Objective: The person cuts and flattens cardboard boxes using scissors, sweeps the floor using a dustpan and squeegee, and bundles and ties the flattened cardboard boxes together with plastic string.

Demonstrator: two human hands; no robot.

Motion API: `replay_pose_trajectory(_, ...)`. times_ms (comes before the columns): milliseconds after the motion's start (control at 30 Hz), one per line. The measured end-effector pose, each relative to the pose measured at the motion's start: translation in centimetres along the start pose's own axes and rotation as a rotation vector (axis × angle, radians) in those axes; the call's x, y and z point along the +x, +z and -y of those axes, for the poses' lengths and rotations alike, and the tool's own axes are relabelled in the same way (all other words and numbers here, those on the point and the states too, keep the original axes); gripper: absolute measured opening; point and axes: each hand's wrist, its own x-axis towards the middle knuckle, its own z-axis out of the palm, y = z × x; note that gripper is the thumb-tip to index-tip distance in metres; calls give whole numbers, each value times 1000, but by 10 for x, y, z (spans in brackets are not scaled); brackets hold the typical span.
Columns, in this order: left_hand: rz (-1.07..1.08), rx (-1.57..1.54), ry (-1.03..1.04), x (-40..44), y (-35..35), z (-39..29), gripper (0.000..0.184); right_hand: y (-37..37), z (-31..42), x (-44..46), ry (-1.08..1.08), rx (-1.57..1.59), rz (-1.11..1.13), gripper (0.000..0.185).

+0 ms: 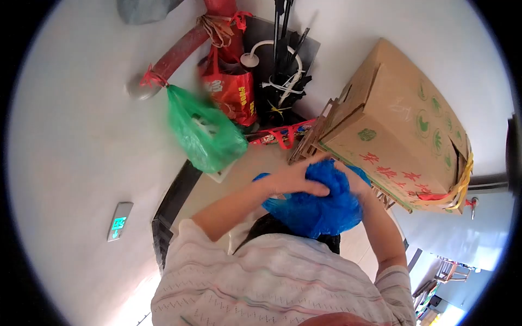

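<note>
A crumpled blue plastic bag (329, 209) is bunched up in front of my body, between my two hands. My left hand (299, 178) grips it from the left, thumb lying across the front of the gathered plastic. On the other side my right hand (353, 178) holds the bag near its top; its fingers are partly hidden and somewhat blurred. Loose blue folds hang below the hands and stick out to the left of my left wrist. What the bag contains, if anything, cannot be seen.
A green plastic bag (209, 136) hangs from a red pipe (182, 54) on the left. Behind it are a red bag (231, 92) and umbrellas (280, 54) in the corner. A large cardboard box (394, 125) stands close on the right, above flattened cardboard (310, 141).
</note>
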Motion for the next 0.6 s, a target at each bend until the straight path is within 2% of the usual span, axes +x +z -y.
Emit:
replay_pose_trajectory(67, 56, -406, -197, -13, 9, 22, 66, -6, -33, 10, -153, -165, 71, 32)
replay_pose_trajectory(100, 70, -658, -265, -12, 10, 34, 63, -5, -39, 13, -39, -207, -54, 32)
replay_pose_trajectory(167, 123, -806, -417, -3, 1, 49, 59, -15, -39, 19, 10, -46, -37, 31)
replay_pose_trajectory(233, 129, -870, -519, 9, -10, 51, 53, -14, -17, 23, 134, -306, -163, 28)
replay_pose_trajectory(333, 52, -761, -431, 18, -47, 52, 50, -52, -11, 28, 106, -142, -25, 35)
replay_pose_trajectory(400, -87, -806, -464, 18, -87, 40, 44, -35, 25, 26, -111, 38, -116, 46)
replay_pose_trajectory(433, -202, -761, -312, 19, -106, 43, 35, -46, 17, 30, -222, 66, -158, 53)
replay_pose_trajectory(467, -268, -862, -308, 20, -123, 44, 33, -48, 15, 39, -350, 129, -231, 68)
replay_pose_trajectory(533, -409, -1058, -286, 19, -150, 41, 30, -40, 8, 68, -518, 7, -362, 89)
replay_pose_trajectory(600, -527, -1137, -232, 28, -158, 37, 33, -39, -32, 105, -419, 55, -254, 100)
